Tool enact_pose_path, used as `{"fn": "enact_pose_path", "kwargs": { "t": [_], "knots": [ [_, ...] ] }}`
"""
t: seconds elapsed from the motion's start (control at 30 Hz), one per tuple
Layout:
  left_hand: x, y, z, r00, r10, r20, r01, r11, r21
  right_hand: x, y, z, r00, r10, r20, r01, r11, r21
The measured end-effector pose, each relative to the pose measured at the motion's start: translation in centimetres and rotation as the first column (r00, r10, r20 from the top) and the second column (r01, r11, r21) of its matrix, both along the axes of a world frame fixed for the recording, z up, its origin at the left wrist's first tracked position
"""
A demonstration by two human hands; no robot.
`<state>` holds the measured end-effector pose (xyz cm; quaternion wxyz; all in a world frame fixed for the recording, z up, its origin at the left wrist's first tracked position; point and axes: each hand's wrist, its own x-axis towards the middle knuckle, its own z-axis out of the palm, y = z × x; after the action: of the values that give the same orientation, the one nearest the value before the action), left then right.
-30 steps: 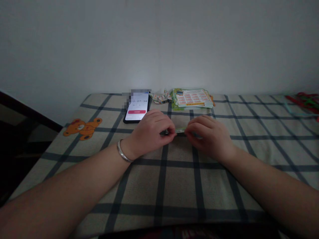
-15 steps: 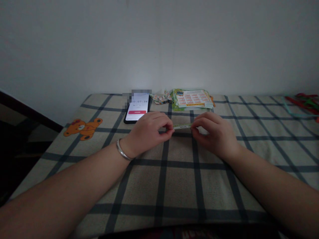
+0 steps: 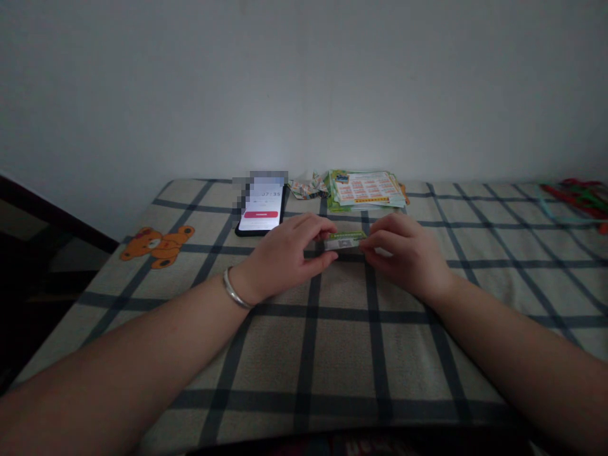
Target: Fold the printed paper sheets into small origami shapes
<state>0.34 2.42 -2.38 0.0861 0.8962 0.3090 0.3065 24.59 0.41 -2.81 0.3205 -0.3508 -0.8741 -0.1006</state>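
A small folded piece of printed paper [image 3: 344, 242], green along the top and white with a dark square pattern below, lies between my hands above the checked cloth. My right hand [image 3: 411, 253] pinches its right end between thumb and fingers. At the other end, the thumb and index finger of my left hand [image 3: 289, 250] are parted, one below and one above the paper's edge, with a gap showing between them. A silver bangle [image 3: 234, 288] circles my left wrist.
A phone [image 3: 261, 206] showing a timer lies behind my left hand. Folded patterned paper [image 3: 308, 187] and a stack of printed sheets [image 3: 368, 190] rest near the wall. A bear cutout [image 3: 156, 246] is at left; red and green items [image 3: 582, 199] sit far right.
My left thumb and fingers have spread from their pinch on the left end. The paper has turned, showing more of its printed face. My right hand has shifted slightly left.
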Motion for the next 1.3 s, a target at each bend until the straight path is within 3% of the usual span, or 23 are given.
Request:
{"fn": "enact_pose_path", "kwargs": {
  "t": [0.13,0.23,0.37,0.6,0.73,0.97,1.17,1.3],
  "knots": [
    [0.2,0.2,-0.8,0.984,0.069,-0.165,-0.067,0.998,0.018,0.0,0.1,0.0,0.993,0.025,0.119,-0.024,1.0,-0.01],
    [0.2,0.0,-1.1,0.954,0.128,-0.271,-0.124,0.992,0.032,0.0,0.3,0.0,0.974,0.071,0.215,-0.053,0.995,-0.089],
    [0.3,-0.1,-1.0,0.941,0.132,-0.311,-0.127,0.991,0.037,-0.1,0.5,0.0,0.965,0.048,0.259,0.001,0.983,-0.186],
    [0.5,-0.2,-1.1,0.941,0.237,-0.239,-0.227,0.971,0.069,-0.2,0.6,-0.1,0.976,-0.033,0.215,0.075,0.979,-0.189],
    [0.6,-0.3,-1.1,0.936,0.248,-0.249,-0.238,0.969,0.069,-0.2,0.8,-0.2,0.986,-0.002,0.165,0.031,0.984,-0.178],
    [0.7,0.2,-2.1,0.95,0.28,-0.136,-0.283,0.959,-0.001,-0.6,0.9,-1.0,0.992,-0.067,0.104,0.094,0.955,-0.281],
    [0.9,0.0,-1.9,0.973,0.216,-0.081,-0.219,0.975,-0.041,-0.6,1.2,-1.8,0.999,-0.038,0.021,0.042,0.962,-0.269],
    [1.0,-0.4,-1.5,0.987,0.144,-0.066,-0.144,0.99,0.017,-0.6,1.0,-1.4,0.998,-0.065,0.001,0.063,0.961,-0.269]
  ]
}}
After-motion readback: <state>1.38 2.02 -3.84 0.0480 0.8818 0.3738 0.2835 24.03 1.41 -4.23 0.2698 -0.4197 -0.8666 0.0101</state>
